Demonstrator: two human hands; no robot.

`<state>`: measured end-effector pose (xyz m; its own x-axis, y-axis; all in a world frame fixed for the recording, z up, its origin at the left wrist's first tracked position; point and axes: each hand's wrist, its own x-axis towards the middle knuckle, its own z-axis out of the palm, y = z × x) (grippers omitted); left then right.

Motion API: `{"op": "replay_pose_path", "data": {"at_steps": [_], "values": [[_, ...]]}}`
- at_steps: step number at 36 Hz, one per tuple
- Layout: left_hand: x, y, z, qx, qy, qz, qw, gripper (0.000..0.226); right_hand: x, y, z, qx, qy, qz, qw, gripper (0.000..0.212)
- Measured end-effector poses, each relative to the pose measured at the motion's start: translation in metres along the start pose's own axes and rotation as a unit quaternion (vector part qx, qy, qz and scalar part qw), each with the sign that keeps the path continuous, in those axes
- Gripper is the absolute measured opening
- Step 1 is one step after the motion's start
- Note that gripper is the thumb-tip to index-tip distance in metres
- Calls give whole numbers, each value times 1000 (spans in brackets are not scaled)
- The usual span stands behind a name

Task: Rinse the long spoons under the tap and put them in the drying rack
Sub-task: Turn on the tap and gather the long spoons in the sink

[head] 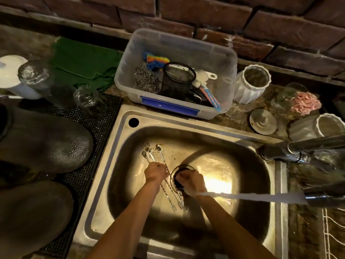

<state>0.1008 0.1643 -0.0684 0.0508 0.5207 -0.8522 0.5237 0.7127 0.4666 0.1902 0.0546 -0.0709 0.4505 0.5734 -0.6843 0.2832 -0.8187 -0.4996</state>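
The scene is dim overall, with one warm pool of light in the sink [188, 128] basin, strongest as yellow glare on the wet steel just right of the fingers [183, 177] of the right hand [190, 181], while the arms cast broad dark shadows toward the near wall below the fingers. Far left of the fingers, two dark rounded shapes [41, 139] sit soft and murky, and the tap [298, 152] to the far right is smeared. Wide-angle distortion bends the brick wall [224, 19] above the fingers and curves the frame edges.
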Motion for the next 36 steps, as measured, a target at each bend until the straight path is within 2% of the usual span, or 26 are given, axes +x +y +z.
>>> {"op": "replay_pose_path", "data": {"at_steps": [3, 6, 9, 11, 16, 20, 22, 24, 27, 30, 32, 34, 36], "values": [[8, 3, 3, 50, -5, 12, 999, 9, 7, 1, 13, 17, -6, 21, 1000, 19], [16, 5, 7, 113, 8, 24, 993, 25, 10, 4, 24, -26, -36, 8, 999, 26], [16, 10, 10, 214, 31, 39, 975, 26, 11, 5, 28, 1, 6, 14, 1000, 10], [13, 15, 11, 261, 35, 44, 964, 25, 14, 5, 29, -4, 8, 10, 1000, 10], [14, 17, 15, 294, 35, 28, 955, 27, 10, 9, 26, -6, 14, 20, 1000, 18], [12, 11, 16, 266, 32, 32, 963, 25, 4, 11, 24, -42, 24, 0, 999, 27], [8, 9, 17, 229, 30, 34, 972, 23, 1, 11, 21, -40, 34, -3, 999, 22], [3, 8, 19, 161, 22, 28, 986, 23, -5, 8, 15, 17, 49, 8, 999, 15], [-10, 6, 19, 35, -5, 19, 999, 11, -17, 3, 8, 77, 53, 18, 995, 8], [-27, 7, 16, -80, -67, 13, 994, 16, -33, 1, 0, 129, 53, -8, 990, 18], [-38, 8, 15, -119, -94, 16, 988, 17, -44, 1, -5, 149, 60, -24, 987, 24], [-48, 9, 15, -132, -107, 30, 985, 16, -57, -2, -11, 187, 66, -30, 980, 13], [-58, 7, 14, -151, -123, 45, 980, 27, -70, -6, -17, 243, 65, -29, 967, 6]]}}
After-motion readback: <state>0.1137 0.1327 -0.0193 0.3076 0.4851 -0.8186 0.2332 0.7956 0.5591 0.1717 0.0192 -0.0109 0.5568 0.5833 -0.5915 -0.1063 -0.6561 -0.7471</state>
